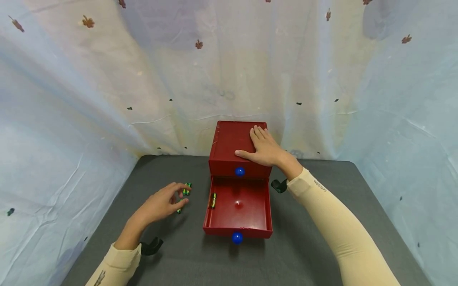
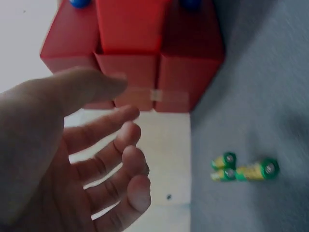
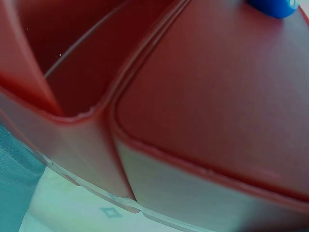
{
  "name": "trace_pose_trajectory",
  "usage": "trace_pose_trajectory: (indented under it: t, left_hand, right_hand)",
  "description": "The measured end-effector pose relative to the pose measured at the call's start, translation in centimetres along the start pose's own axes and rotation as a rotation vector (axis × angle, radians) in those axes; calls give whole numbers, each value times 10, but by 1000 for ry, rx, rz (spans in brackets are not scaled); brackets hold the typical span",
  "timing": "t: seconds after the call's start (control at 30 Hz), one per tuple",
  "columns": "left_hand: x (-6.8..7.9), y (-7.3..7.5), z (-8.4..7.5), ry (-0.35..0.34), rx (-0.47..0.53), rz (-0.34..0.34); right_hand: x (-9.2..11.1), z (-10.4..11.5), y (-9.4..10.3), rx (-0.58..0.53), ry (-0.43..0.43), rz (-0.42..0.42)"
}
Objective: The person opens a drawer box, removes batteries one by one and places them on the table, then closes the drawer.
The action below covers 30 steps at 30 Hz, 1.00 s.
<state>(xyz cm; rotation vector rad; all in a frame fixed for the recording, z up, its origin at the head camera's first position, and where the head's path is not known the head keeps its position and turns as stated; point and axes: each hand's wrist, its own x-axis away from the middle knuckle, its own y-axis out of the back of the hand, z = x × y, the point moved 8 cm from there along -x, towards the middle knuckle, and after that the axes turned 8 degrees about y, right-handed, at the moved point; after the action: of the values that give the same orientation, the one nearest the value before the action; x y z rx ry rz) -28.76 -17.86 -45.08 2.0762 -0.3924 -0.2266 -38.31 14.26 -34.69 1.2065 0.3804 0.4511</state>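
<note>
My right hand rests with spread fingers on top of the red drawer box; it does not show in the right wrist view. The box's lower drawer is pulled out, with a blue knob on its front. One battery lies inside, along the left wall. Left of the drawer, my left hand hovers with loosely bent, parted fingers, holding nothing. Close by its fingertips, several green batteries are on the table, partly hidden in the head view. The left wrist view shows these batteries beyond the fingers.
The upper drawer is closed and has its own blue knob. Everything stands on a dark grey table. Pale patterned sheets hang behind and along both sides. A black strap sticks out at the left wrist.
</note>
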Motion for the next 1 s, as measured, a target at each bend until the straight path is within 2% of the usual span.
trace_pose_trajectory:
  t: [0.17, 0.5, 0.7, 1.0]
  left_hand:
    - [4, 7, -14, 27, -10, -46]
    - [5, 16, -53, 2, 16, -105]
    - [3, 11, -67, -2, 24, -88]
    - [-3, 0, -81, 25, 18, -44]
  right_hand:
    - [1, 1, 0, -8, -1, -4]
    - [1, 2, 0, 0, 3, 1]
    - [2, 2, -1, -8, 1, -2]
    - [-1, 0, -1, -3, 3, -4]
